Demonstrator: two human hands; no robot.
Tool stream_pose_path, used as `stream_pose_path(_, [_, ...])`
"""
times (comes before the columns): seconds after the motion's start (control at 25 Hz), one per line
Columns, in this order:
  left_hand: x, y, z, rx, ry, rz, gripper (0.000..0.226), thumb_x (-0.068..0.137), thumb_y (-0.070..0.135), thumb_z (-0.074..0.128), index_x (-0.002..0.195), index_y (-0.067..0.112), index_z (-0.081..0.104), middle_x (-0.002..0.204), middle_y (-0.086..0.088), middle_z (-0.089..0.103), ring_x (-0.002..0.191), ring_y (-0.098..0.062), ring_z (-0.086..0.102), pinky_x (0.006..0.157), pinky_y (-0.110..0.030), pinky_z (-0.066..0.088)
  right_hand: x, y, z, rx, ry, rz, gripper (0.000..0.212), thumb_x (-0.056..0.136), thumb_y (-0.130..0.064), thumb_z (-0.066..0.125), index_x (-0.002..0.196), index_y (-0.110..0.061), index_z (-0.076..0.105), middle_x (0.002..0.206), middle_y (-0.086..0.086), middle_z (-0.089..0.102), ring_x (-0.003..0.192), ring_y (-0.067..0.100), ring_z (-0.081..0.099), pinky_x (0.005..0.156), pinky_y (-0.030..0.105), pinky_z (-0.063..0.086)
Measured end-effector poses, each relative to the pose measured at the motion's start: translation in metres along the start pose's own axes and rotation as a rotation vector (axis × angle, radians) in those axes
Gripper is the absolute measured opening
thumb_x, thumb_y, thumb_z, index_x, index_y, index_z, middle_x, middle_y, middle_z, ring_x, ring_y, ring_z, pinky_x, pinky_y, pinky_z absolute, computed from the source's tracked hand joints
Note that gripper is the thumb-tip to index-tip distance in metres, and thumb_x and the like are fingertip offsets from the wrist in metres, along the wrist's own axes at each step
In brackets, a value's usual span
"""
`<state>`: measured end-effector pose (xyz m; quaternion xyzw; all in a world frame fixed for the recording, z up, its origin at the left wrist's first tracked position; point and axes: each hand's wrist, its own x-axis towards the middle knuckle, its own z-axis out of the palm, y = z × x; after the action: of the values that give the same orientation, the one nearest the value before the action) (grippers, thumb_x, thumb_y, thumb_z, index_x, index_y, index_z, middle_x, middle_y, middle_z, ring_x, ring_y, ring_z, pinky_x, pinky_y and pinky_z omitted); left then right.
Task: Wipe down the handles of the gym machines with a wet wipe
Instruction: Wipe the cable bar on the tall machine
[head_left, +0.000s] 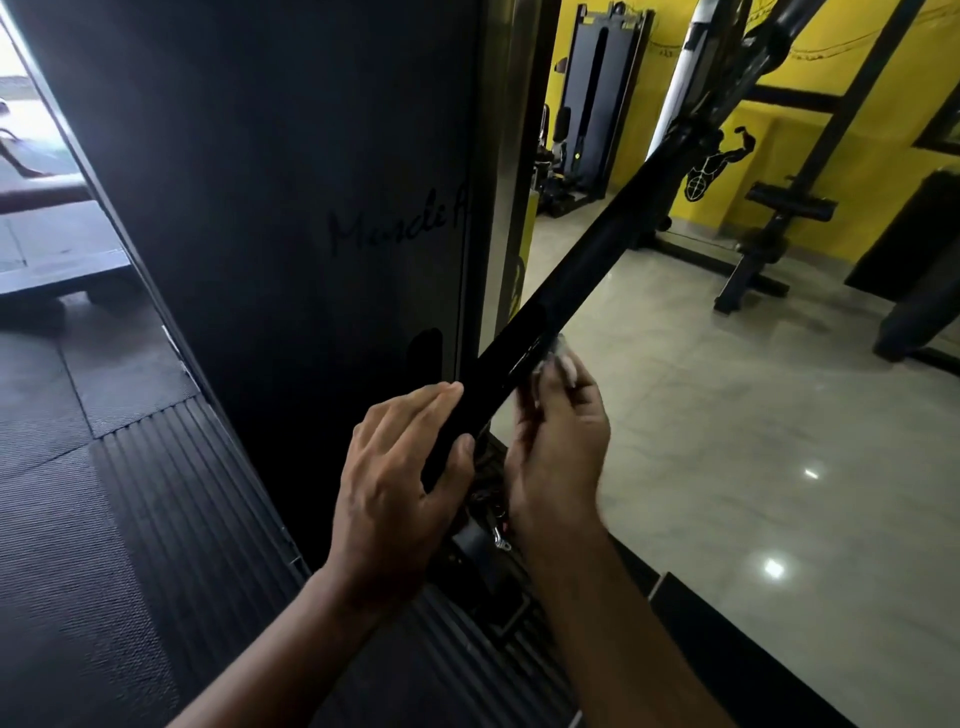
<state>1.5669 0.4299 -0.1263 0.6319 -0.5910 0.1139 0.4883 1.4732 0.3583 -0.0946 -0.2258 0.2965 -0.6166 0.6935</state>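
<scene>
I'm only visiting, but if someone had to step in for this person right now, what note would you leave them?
Left hand: holds the lower end of the black bar, thumb on one side, fingers laid along the other.
Right hand: pinches the wet wipe against the bar's right side, just above the left hand.
Done: this bar is being wiped; how much is clean cannot be told.
Left: probably the bar's upper length, then the handles of the other machines by the yellow wall.
</scene>
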Motion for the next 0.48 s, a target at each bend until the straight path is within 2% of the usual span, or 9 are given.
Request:
stream_pose_path(0.08, [-0.004, 0.000, -0.001, 0.010, -0.003, -0.016, 0.040, 0.093, 0.027, 0.058, 0.128, 0.009, 0.062, 0.127, 0.000, 0.062, 0.117, -0.013, 0.055, 0.094, -0.039, 0.049, 0.000, 0.005, -0.004, -0.271, -0.016, -0.135, 0.020, 0.097, -0.011, 0.058, 0.114, -0.020, 0.066, 0.118, -0.004, 0.069, 0.111, 0.008, 0.065, 0.093, 0.027, 0.055])
stream_pose_path(0.12, [-0.004, 0.000, -0.002, 0.025, -0.004, -0.014, 0.040, 0.093, 0.028, 0.057, 0.128, 0.010, 0.063, 0.127, 0.001, 0.062, 0.116, -0.013, 0.054, 0.094, -0.039, 0.049, -0.001, 0.010, -0.008, -0.407, -0.023, -0.264, 0.023, 0.096, -0.013, 0.060, 0.117, -0.021, 0.066, 0.119, -0.004, 0.068, 0.112, 0.007, 0.064, 0.095, 0.030, 0.054])
stream_pose_path(0.2, [0.002, -0.001, -0.006, 0.080, -0.021, -0.005, 0.040, 0.093, 0.031, 0.055, 0.128, 0.013, 0.063, 0.127, 0.003, 0.062, 0.116, -0.012, 0.054, 0.094, -0.036, 0.046, 0.006, 0.012, -0.015, -0.599, -0.088, -0.669, 0.028, 0.095, -0.008, 0.062, 0.121, -0.017, 0.065, 0.118, 0.000, 0.063, 0.112, 0.012, 0.062, 0.093, 0.034, 0.056])
stream_pose_path(0.28, [0.007, 0.003, -0.006, 0.153, -0.025, -0.030, 0.041, 0.092, 0.032, 0.055, 0.127, 0.013, 0.063, 0.126, 0.003, 0.063, 0.117, -0.012, 0.053, 0.096, -0.032, 0.042, 0.025, 0.008, -0.023, -0.845, -0.290, -1.019, 0.029, 0.096, -0.006, 0.058, 0.125, -0.007, 0.062, 0.118, 0.008, 0.055, 0.110, 0.019, 0.058, 0.089, 0.035, 0.055])
stream_pose_path(0.36, [0.008, 0.010, -0.006, 0.164, 0.010, -0.097, 0.041, 0.091, 0.031, 0.057, 0.127, 0.012, 0.062, 0.125, 0.001, 0.063, 0.117, -0.012, 0.052, 0.097, -0.031, 0.042, 0.038, 0.001, -0.028, -1.061, -0.399, -1.177, 0.030, 0.099, -0.009, 0.055, 0.127, -0.001, 0.062, 0.118, 0.012, 0.055, 0.111, 0.024, 0.055, 0.087, 0.039, 0.053])
stream_pose_path(0.48, [0.014, 0.015, -0.007, 0.168, 0.068, -0.123, 0.040, 0.091, 0.030, 0.060, 0.127, 0.012, 0.062, 0.125, 0.001, 0.063, 0.118, -0.011, 0.051, 0.096, -0.037, 0.047, 0.046, -0.011, -0.026, -1.155, -0.395, -1.330, 0.027, 0.095, -0.007, 0.062, 0.121, -0.001, 0.065, 0.118, 0.011, 0.062, 0.110, 0.024, 0.055, 0.088, 0.037, 0.051])
